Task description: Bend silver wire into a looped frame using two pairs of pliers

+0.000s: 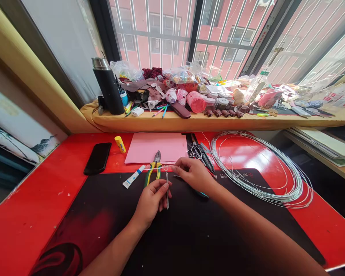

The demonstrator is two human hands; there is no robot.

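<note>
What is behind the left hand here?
Beyond the left hand, yellow-and-green pliers show, their tips overlapping pink paper. The hand covers part of the handles; whatever else it hides cannot be seen.

Free room over the near mat [178, 245]; pliers [150, 173] an obstacle beyond the left grip [151, 197].

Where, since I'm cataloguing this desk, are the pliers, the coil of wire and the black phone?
Pliers [152, 168]: head view, upper part of one yellow-green handle.
Coil of wire [298, 186]: head view, bundled strands on its right side.
Black phone [97, 158]: head view, middle of its dark face.
</note>
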